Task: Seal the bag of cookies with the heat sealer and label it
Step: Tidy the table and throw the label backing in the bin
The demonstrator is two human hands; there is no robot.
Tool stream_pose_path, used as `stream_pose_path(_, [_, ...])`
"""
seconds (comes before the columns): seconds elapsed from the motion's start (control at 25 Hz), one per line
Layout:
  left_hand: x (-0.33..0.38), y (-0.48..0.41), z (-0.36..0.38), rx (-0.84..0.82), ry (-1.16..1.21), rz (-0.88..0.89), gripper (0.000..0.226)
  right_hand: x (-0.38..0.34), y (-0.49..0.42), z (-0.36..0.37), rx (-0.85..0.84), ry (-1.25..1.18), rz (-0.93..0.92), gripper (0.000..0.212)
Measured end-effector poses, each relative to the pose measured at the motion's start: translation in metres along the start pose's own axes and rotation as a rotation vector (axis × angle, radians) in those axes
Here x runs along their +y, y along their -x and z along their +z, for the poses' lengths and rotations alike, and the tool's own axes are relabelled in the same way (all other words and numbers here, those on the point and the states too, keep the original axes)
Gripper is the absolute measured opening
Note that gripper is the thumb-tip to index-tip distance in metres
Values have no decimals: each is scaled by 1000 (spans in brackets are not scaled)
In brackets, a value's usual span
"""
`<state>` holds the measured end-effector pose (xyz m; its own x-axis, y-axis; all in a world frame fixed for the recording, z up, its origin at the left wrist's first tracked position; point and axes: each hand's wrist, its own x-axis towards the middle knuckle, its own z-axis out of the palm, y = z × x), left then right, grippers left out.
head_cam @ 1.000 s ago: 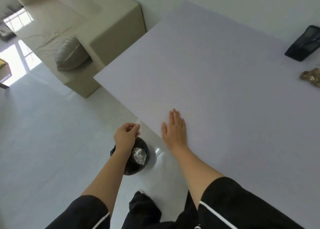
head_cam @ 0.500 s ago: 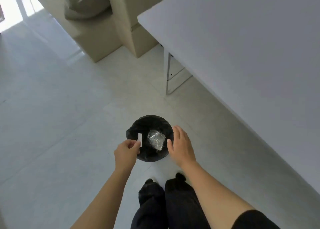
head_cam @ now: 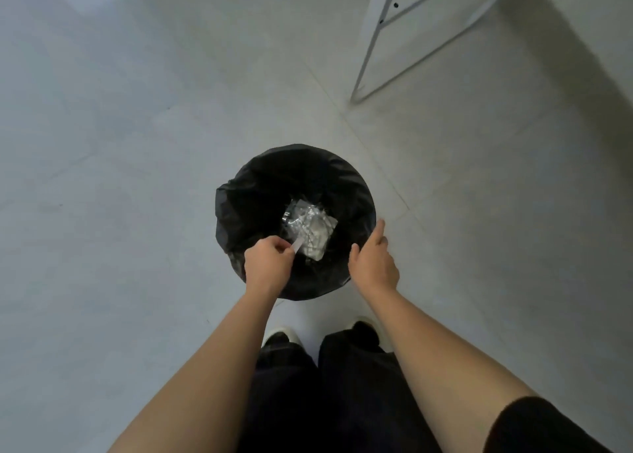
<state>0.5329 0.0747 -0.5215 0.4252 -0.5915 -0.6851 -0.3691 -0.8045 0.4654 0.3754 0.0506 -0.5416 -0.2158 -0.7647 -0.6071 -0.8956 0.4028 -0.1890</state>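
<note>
A second ago our right hand (head_cam: 373, 260) lay flat on the desk and our left hand (head_cam: 269, 264) hovered beside the bin (head_cam: 294, 164); now we stand right over the bin, both hands at its near rim and the desk out of sight, only its white legs (head_cam: 376, 37) showing beyond the bin. We judge this a tidy-up step: the small white strip (head_cam: 297, 244) pinched in our left grip is probably label backing, though it is too small to tell for sure, so the labelling itself looks done or nearly so. The left grip is closed on that strip, thumb against fingertips, held just inside the bin's near edge, above the crumpled clear wrapper (head_cam: 310, 228) lying at the bottom of the black liner. The right grip is apart, fingers loosely spread, holding nothing; it sits at the bin's near-right rim, and we cannot tell whether it touches the liner. The bag of cookies and the heat sealer are nowhere in view from here.
</note>
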Motion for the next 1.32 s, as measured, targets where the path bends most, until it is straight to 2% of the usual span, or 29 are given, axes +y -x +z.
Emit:
stream_pose_path(0.16, [-6,-13,15,26,-63,1,19,3,-5,18,-45,-182,61,76])
stream_pose_path(0.24, [-2,-8,12,44,-94,-17,11,-1,-1,12,-30,-179,48,70])
stream_pose_path(0.28, [3,-2,7,51,-107,-23,10,-4,3,4,-16,-137,28,68])
stream_pose_path(0.36, [14,18,-9,49,-126,-8,22,-13,19,-18,16,-57,-31,67])
stream_pose_path(0.56, [67,95,-82,60,-168,67,15,-45,93,-106,36,-24,-157,63])
stream_pose_path(0.76, [169,221,-178,71,-241,337,32,-87,206,-248,24,-44,-283,59])
stream_pose_path(0.96, [254,333,-229,110,-362,581,24,-83,300,-369,243,-74,-276,55])
stream_pose_path(1.08, [307,379,-219,90,-353,817,23,-49,319,-430,414,-91,-213,52])
stream_pose_path(1.2, [361,414,-179,-13,-432,1015,21,6,322,-483,554,-133,-59,48])
stream_pose_path(1.32, [404,457,-123,-150,-524,1158,39,77,330,-523,648,-174,78,51])
